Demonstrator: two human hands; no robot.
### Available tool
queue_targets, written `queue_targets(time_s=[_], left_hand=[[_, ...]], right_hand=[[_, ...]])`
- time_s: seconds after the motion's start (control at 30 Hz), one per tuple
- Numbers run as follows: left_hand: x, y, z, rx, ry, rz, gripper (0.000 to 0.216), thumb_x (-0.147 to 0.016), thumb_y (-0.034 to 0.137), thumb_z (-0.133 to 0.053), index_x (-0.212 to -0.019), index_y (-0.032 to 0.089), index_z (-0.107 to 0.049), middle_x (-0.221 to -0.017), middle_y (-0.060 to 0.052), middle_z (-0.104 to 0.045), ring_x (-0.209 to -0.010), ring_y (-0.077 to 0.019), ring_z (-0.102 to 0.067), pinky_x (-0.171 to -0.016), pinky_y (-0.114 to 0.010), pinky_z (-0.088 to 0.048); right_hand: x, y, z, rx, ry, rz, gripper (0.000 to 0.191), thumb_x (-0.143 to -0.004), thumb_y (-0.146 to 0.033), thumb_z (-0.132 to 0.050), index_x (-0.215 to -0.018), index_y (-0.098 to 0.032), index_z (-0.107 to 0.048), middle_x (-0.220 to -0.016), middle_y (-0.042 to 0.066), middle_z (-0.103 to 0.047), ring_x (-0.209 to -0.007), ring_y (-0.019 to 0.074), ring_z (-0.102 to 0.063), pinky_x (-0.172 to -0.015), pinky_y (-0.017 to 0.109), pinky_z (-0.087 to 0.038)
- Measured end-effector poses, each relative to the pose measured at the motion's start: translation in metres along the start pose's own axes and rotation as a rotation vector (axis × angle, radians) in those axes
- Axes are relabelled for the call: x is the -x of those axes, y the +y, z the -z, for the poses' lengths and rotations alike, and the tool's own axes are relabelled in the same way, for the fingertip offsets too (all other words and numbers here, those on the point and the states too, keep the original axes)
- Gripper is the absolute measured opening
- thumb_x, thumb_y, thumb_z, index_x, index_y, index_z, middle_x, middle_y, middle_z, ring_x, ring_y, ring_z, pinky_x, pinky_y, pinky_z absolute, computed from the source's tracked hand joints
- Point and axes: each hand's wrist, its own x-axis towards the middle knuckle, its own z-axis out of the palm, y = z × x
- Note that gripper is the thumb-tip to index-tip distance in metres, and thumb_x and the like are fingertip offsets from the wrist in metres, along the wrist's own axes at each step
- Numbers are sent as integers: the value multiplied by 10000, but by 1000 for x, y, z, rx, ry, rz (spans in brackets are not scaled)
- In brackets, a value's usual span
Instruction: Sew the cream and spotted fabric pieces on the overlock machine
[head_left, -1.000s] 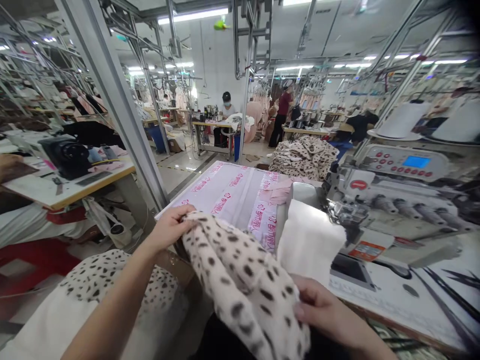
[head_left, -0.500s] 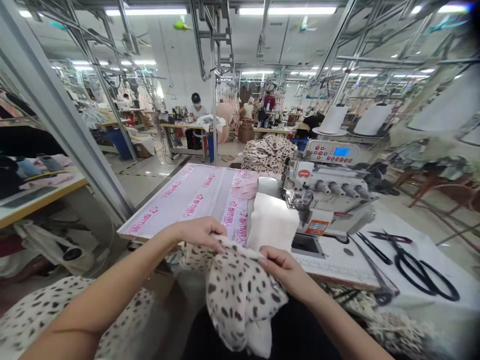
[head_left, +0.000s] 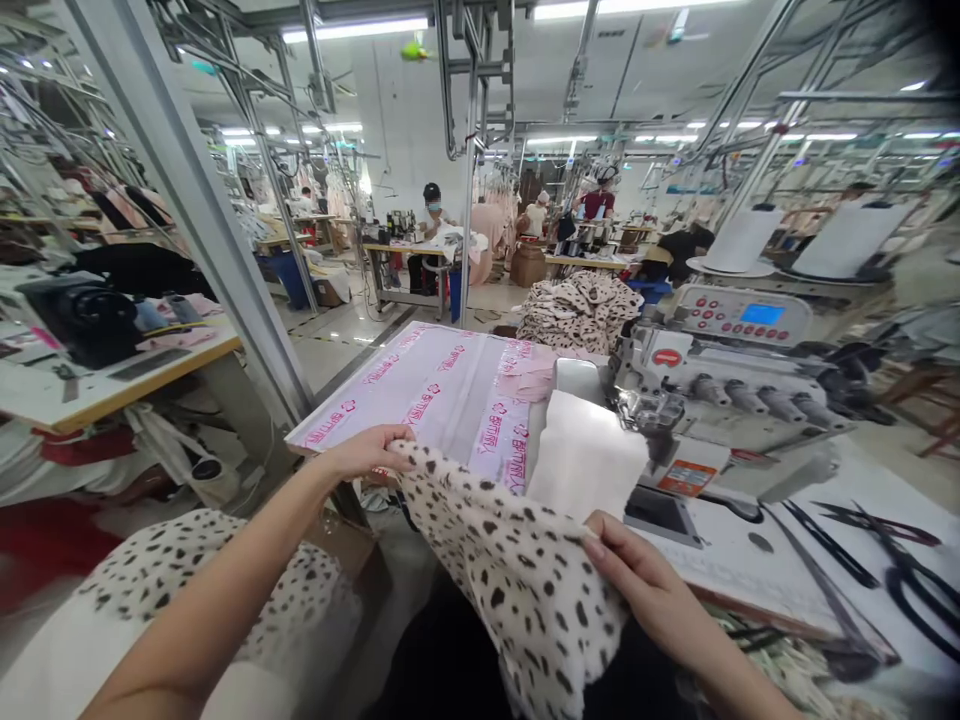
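Observation:
My left hand (head_left: 367, 452) pinches the upper corner of a pale leopard-print fleece piece (head_left: 517, 570) near the table's front left edge. My right hand (head_left: 637, 585) grips the same piece along its right edge, low in front of me. The fabric is stretched between both hands and hangs down over my lap. A folded white cloth (head_left: 589, 460) lies just beyond it, beside the overlock sewing machine (head_left: 720, 390).
A plastic-covered board with pink print (head_left: 442, 390) lies on the table to the left. Black scissors (head_left: 892, 560) lie at the right. A heap of leopard fabric (head_left: 577, 310) sits behind the machine. More leopard fabric (head_left: 210, 580) is at my lower left. Other people work at far tables.
My hands have moved apart, spreading the leopard piece wider between them. The view has shifted slightly to the left.

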Motion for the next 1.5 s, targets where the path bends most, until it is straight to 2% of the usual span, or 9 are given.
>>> queue_targets(time_s=[0.23,0.43,0.57,0.67,0.77,1.0,1.17,1.3,1.5], left_hand=[[-2,18,-10,425,193,-149,651,-595,238,-683,-1177,221,-392,-860,-11,-581,-734,-130,-597,-689,-261,-492],[-27,151,-29,232,329,-666,490,-738,145,-543,-1220,176,-459,-918,-14,-627,-736,-100,-603,-673,-217,-457],[-93,201,-93,-102,223,-850,276,-698,293,-637,-938,158,-636,-923,-42,-659,-827,-158,-604,-726,-253,-482],[-146,186,-148,-402,62,-760,168,-713,265,-582,-803,153,-668,-833,-25,-673,-792,-144,-607,-757,-251,-465],[-173,160,-175,-493,29,-732,155,-712,243,-551,-785,168,-665,-845,-16,-666,-797,-143,-596,-752,-242,-449],[-160,149,-171,-690,129,-630,178,-720,347,-549,-755,176,-585,-801,-24,-605,-773,-189,-530,-703,-289,-381],[-154,153,-177,-753,127,-566,208,-809,305,-398,-767,188,-565,-761,-6,-594,-734,-164,-519,-688,-271,-360],[-159,154,-182,-756,133,-505,189,-768,343,-470,-763,192,-584,-737,14,-599,-698,-148,-517,-655,-249,-362],[-155,159,-174,-749,44,-385,205,-721,381,-522,-709,183,-572,-691,19,-571,-666,-140,-501,-612,-237,-362]], right_hand=[[2,8,-17,-72,-76,-61,344,-861,-496,-417,-707,-190,-376,-642,-42,-306,-591,106,-268,-536,215,-255],[28,-23,-29,-258,-30,35,319,-766,-427,-585,-692,-182,-395,-683,-28,-370,-633,105,-343,-584,213,-316],[39,-8,-34,-472,71,96,219,-724,-319,-643,-825,-191,-497,-822,5,-507,-783,147,-491,-770,274,-392],[38,40,-34,-600,178,48,385,-661,-261,-680,-1001,-221,-503,-925,17,-578,-897,192,-550,-864,344,-390],[36,83,-28,-551,284,-17,380,-624,-228,-681,-968,-204,-521,-882,17,-613,-877,212,-578,-813,353,-424],[16,93,-18,-395,421,81,260,-806,-315,-534,-1035,-201,-492,-922,44,-617,-887,196,-587,-810,335,-453],[18,87,-10,170,555,35,157,-836,-224,-446,-716,-173,-535,-715,30,-555,-758,193,-541,-708,325,-447],[18,83,14,583,714,171,53,-706,-108,-538,-697,-159,-550,-1090,115,-503,-1059,287,-409,-889,441,-345],[9,83,0,252,449,238,79,-738,-166,-570,-659,-173,-571,-783,34,-532,-776,180,-503,-701,288,-419]])
